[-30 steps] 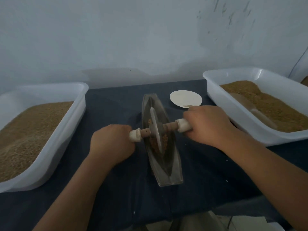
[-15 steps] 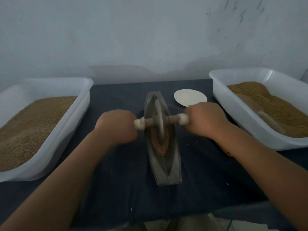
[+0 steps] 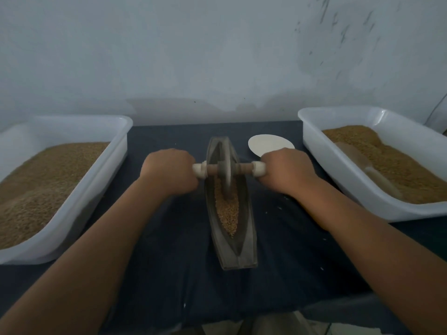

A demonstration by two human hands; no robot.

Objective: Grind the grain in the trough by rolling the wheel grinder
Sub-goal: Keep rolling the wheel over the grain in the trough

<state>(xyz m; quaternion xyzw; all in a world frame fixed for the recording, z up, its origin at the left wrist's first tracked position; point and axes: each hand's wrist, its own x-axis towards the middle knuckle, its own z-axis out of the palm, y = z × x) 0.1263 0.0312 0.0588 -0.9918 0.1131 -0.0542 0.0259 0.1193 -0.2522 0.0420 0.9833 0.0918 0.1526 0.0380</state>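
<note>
Head view: I see the left hand [image 3: 169, 172] with its fingers curled tight round the left handle of the wheel grinder [image 3: 226, 170], and the right hand [image 3: 285, 171] gripping the right handle the same way. The wheel stands upright in the far half of the trough [image 3: 232, 250], its rim down in the grain [image 3: 227, 209], which lies along the trough's middle. The trough sits lengthwise on a dark cloth [image 3: 169, 274]. A white plate [image 3: 268, 145] lies just beyond the right hand. The left tub [image 3: 101, 170] and right tub [image 3: 338, 180] hold similar brown fill; a scoop [image 3: 362, 163] lies in the right one.
</note>
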